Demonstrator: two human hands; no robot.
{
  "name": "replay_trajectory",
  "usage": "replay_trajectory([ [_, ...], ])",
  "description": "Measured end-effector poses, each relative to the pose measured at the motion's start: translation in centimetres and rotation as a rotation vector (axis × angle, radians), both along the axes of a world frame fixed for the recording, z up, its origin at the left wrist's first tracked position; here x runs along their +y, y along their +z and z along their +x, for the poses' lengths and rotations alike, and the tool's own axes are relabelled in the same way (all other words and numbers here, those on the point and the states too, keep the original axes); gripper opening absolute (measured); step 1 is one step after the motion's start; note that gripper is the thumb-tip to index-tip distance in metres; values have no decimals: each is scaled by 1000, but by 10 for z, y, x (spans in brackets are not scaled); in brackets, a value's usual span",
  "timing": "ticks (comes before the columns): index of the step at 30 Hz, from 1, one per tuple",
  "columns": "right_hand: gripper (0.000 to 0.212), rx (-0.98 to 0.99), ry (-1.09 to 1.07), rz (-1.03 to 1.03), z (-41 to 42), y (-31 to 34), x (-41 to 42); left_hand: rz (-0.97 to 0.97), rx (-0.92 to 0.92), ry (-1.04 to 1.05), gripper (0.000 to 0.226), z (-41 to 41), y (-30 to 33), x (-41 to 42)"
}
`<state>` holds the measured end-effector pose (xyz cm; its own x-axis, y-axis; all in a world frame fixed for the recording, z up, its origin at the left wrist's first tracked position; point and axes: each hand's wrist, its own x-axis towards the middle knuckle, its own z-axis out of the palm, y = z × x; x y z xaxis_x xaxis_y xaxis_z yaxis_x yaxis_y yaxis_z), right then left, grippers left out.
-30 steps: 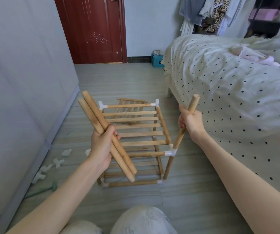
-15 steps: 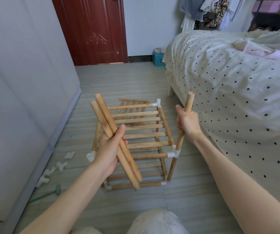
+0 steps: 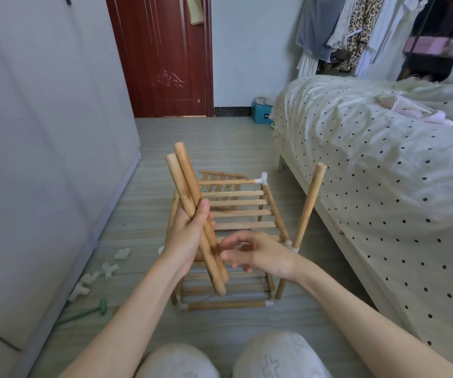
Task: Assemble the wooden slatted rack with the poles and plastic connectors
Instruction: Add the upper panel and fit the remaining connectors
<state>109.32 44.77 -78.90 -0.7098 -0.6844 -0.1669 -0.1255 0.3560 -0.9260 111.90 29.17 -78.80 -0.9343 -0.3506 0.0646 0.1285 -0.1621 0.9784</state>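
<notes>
Release of the upright round wooden pole (image 3: 307,207), now socketed right of centre in the slatted wooden rack (image 3: 236,214), frees the loosely open right hand (image 3: 258,252) to reach toward two spare wooden poles (image 3: 196,214) gripped by the left hand (image 3: 186,238).

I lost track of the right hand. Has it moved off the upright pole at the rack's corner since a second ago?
Yes. The right hand has let go of the upright pole and moved left across the rack, toward the two poles in the left hand.
</notes>
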Motion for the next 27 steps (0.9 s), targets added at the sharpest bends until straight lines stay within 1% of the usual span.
replay_trajectory([
  [2,13,121,-39,-6,-1,1,-21,54,2,4,10,6,3,-7],
  [4,20,168,-26,26,-3,1,-39,76,2,-3,14,14,3,-14],
  [5,19,155,5,40,-3,1,-47,40,3,8,17,18,2,-17],
  [7,11,130,69,65,-3,-1,-61,-81,12,55,24,25,0,-28],
  [9,15,158,94,92,-1,-5,-74,-168,17,119,22,32,-5,-44],
  [11,16,177,46,88,-5,-11,-84,-197,-13,280,19,39,-15,-63],
  [13,11,162,-66,18,-16,-16,-93,-105,-25,464,9,46,-23,-79],
  [14,10,147,-121,-22,-23,-18,-98,-31,-21,517,7,48,-25,-84],
  [15,11,130,-161,-49,-30,-21,-105,22,-15,553,10,49,-27,-89],
  [17,11,102,-197,-77,-43,-30,-119,39,-16,581,14,50,-30,-96],
  [18,8,102,-206,-78,-48,-35,-127,28,-15,586,14,49,-32,-99],
  [20,6,138,-199,-50,-55,-46,-141,15,-12,591,14,48,-37,-106],
  [22,10,174,-168,-15,-59,-54,-153,23,-17,617,16,47,-43,-113],
  [27,14,265,-134,49,-64,-66,-169,52,-28,666,20,43,-51,-122],
])
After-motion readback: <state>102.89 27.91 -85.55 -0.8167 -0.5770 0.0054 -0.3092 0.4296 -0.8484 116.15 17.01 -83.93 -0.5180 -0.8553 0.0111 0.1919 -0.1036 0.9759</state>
